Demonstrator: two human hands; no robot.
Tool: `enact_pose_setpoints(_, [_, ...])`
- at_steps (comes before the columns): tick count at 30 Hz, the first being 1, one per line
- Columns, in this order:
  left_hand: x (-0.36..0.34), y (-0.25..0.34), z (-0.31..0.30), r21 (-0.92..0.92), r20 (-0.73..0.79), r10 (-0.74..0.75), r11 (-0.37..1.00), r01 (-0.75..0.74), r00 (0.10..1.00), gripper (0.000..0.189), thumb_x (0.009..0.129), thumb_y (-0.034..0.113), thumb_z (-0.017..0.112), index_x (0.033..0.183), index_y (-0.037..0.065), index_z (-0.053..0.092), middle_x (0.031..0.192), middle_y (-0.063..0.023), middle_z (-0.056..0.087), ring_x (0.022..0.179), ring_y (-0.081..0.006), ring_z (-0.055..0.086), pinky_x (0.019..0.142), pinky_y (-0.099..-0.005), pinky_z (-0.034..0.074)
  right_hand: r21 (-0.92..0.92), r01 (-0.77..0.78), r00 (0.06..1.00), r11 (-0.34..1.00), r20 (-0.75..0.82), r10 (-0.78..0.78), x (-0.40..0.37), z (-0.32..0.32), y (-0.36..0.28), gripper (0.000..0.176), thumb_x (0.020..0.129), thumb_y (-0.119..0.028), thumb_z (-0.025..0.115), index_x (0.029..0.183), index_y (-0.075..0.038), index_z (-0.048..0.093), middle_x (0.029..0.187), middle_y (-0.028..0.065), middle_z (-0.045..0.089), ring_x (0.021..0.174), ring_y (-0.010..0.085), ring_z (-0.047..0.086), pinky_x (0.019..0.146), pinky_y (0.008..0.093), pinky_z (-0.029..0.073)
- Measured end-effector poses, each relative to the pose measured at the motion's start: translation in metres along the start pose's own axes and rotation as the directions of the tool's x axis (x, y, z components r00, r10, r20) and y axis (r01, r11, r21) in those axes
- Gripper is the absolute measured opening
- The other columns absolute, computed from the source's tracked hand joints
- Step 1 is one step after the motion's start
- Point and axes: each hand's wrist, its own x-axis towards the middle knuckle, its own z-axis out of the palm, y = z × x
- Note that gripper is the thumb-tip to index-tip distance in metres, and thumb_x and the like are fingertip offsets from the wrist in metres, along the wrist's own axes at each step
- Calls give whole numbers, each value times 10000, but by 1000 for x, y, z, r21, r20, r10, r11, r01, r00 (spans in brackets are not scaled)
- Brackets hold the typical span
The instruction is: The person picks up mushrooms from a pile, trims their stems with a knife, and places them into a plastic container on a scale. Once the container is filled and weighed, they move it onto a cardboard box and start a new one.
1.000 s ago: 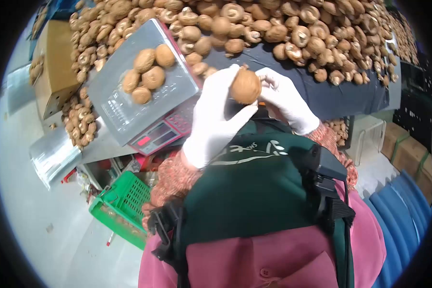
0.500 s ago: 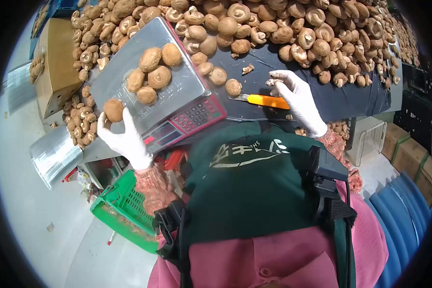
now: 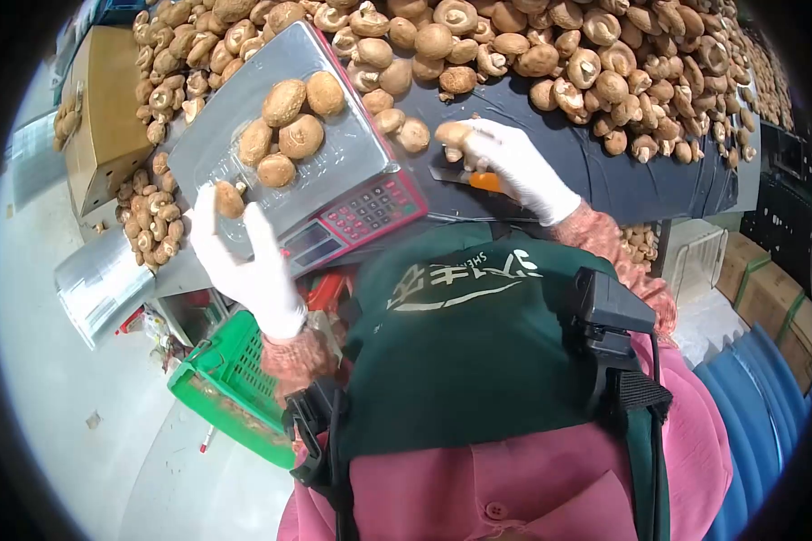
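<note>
My left hand [image 3: 248,257], in a white glove, holds a brown mushroom [image 3: 228,198] at the near left corner of the scale's steel tray [image 3: 343,158]. Several mushrooms [image 3: 287,126] lie in a cluster on that tray. My right hand [image 3: 514,167], also gloved, grips a mushroom [image 3: 451,133] by its fingertips on the dark cloth [image 3: 622,185]. Under this hand lies an orange-handled knife [image 3: 484,181], partly covered. Two loose mushrooms [image 3: 404,129] sit between the scale and my right hand.
A large heap of mushrooms [image 3: 559,50] fills the far side of the table. The scale's red keypad [image 3: 370,212] faces me. A cardboard box [image 3: 108,117], clear plastic bags [image 3: 99,284] and a green basket [image 3: 235,388] are at the left.
My left hand carried its mushroom from beside the scale's left edge in over the tray's corner. My right hand moved left, down over the knife, and took hold of a loose mushroom.
</note>
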Motion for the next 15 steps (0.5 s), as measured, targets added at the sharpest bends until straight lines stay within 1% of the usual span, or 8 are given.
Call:
enact_pose_setpoints(2, [-8, 19, 13, -156, 87, 42, 987, -28, 995, 409, 899, -8, 686, 1299, -20, 603, 1302, -122, 621, 1231, -209, 563, 1088, -352, 410, 573, -99, 994, 814, 92, 56, -3, -8, 5, 466, 1052, -404, 520, 1230, 16, 618, 990, 81, 698, 818, 130, 644, 712, 272, 538])
enact_pose_setpoints(3, [-10, 30, 20, -211, 187, 76, 977, -35, 979, 404, 900, -12, 678, 1297, -21, 606, 1300, -125, 624, 1220, -208, 573, 1082, -350, 420, 655, -170, 981, 736, 186, 61, -3, -11, 7, 492, 1058, -440, 503, 1221, 14, 600, 958, 96, 689, 742, 103, 603, 639, 250, 515])
enact_pose_setpoints(6, [-15, 54, 40, -357, 511, 33, 917, 178, 859, 478, 846, 6, 727, 1310, 16, 615, 1264, -120, 656, 1128, -224, 639, 1009, -357, 486, 717, -235, 971, 656, 197, 132, -13, 4, -6, 485, 1054, -454, 502, 1209, -3, 591, 943, 111, 691, 670, 93, 562, 597, 239, 499])
enact_pose_setpoints(10, [-27, 69, 58, -565, 764, -68, 410, 716, 642, 604, 905, 14, 676, 1464, -21, 449, 1388, -135, 566, 1256, -178, 546, 1060, -322, 437, 655, -273, 961, 704, 226, 162, -22, 30, -25, 477, 1045, -449, 526, 1228, -10, 565, 906, 112, 690, 663, 133, 620, 574, 258, 512])
enact_pose_setpoints(11, [-25, 70, 53, -534, 800, -51, 392, 749, 597, 605, 906, 13, 674, 1467, -21, 448, 1385, -138, 564, 1252, -182, 547, 1063, -324, 436, 574, -307, 950, 759, 233, 207, -23, 34, -27, 482, 1042, -459, 525, 1211, -11, 577, 872, 106, 690, 638, 149, 633, 569, 272, 521])
enact_pose_setpoints(12, [-23, 70, 49, -501, 833, -34, 375, 780, 552, 605, 908, 12, 671, 1469, -20, 447, 1381, -141, 562, 1247, -186, 548, 1065, -326, 435, 687, -307, 941, 659, 114, 320, -23, 54, -41, 496, 1047, -476, 498, 1180, -9, 599, 855, 103, 697, 610, 143, 621, 561, 267, 516])
enact_pose_setpoints(13, [-24, 66, 49, -502, 833, -47, 355, 788, 552, 604, 885, 1, 691, 1446, -22, 467, 1376, -141, 566, 1251, -189, 546, 1068, -329, 433, 612, -330, 943, 719, 190, 272, -21, 50, -30, 503, 1050, -474, 488, 1171, -3, 616, 869, 95, 704, 628, 133, 624, 567, 257, 508])
enact_pose_setpoints(15, [-29, 55, 46, -581, 762, -41, 398, 710, 646, 587, 871, -1, 706, 1417, -19, 492, 1367, -133, 569, 1242, -190, 552, 1060, -333, 440, 435, -332, 930, 837, 297, 215, -19, 43, -19, 517, 1055, -470, 474, 1152, 8, 643, 890, 81, 716, 652, 116, 625, 580, 238, 492])
